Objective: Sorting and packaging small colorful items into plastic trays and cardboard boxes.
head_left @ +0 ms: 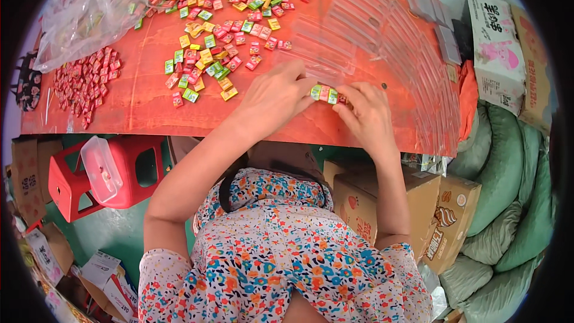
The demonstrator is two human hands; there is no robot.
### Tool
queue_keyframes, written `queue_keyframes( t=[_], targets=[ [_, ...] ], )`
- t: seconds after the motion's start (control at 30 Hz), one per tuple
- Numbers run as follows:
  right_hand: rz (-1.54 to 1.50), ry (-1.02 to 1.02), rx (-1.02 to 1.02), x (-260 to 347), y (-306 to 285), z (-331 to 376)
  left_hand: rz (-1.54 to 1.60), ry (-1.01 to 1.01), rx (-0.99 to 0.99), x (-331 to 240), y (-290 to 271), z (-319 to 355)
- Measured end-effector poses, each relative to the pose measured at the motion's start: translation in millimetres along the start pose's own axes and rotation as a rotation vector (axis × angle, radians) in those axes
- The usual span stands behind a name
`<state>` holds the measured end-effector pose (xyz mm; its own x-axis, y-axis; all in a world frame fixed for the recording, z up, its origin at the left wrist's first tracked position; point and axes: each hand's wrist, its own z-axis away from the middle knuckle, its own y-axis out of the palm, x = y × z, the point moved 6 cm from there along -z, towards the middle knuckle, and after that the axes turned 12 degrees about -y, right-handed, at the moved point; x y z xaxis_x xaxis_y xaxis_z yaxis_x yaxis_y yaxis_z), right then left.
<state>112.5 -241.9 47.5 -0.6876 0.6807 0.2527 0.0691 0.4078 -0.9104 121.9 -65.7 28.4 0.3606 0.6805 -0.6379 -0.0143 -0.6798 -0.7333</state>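
A short row of small wrapped candies (324, 94), green, pink and red, is pinched between my hands close to the table's near edge. My left hand (275, 97) closes its fingertips at the row's left end. At the other end my right hand (366, 110) has thumb and fingers closed on the candies. Just beyond the hands lie flat clear plastic sleeves (317, 45); whether one is around the row I cannot tell. Loose red, yellow and green candies (209, 63) are scattered to the left of the sleeves.
Overlapping clear strips (412, 66) fan out along the right of the red table (149, 93). A clear plastic bag (89, 15) and a red candy pile (86, 84) occupy the left. Below are a red stool (137, 167), cardboard boxes (418, 197) and green sacks (502, 167).
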Motion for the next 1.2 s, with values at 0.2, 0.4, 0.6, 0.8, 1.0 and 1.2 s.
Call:
queue_keyframes(
  t=[0.2, 0.4, 0.6, 0.8, 1.0, 1.2],
  targets=[
    [-0.087, 0.060, -0.017, -26.9, 12.0, 17.0, -0.084, 0.092, 0.093, 4.1, 25.8, -13.6],
    [-0.136, 0.139, -0.100, -30.7, 9.7, 32.1, -0.046, 0.130, 0.043, 9.1, 15.6, 1.1],
    [0.051, 0.044, -0.047, -14.7, 16.6, 36.7, -0.268, 0.239, 0.091, -1.3, 29.4, 5.9],
    [0.131, -0.073, 0.138, 3.4, 35.1, 33.9, -0.269, 0.249, 0.172, -6.1, 43.7, 12.7],
    [0.151, -0.088, 0.189, -1.1, 40.7, 44.0, -0.216, 0.221, 0.159, -8.4, 53.4, 21.4],
    [0.188, -0.096, 0.220, -6.1, 38.3, 50.0, -0.169, 0.169, 0.098, -16.3, 64.3, 25.6]
  ],
)
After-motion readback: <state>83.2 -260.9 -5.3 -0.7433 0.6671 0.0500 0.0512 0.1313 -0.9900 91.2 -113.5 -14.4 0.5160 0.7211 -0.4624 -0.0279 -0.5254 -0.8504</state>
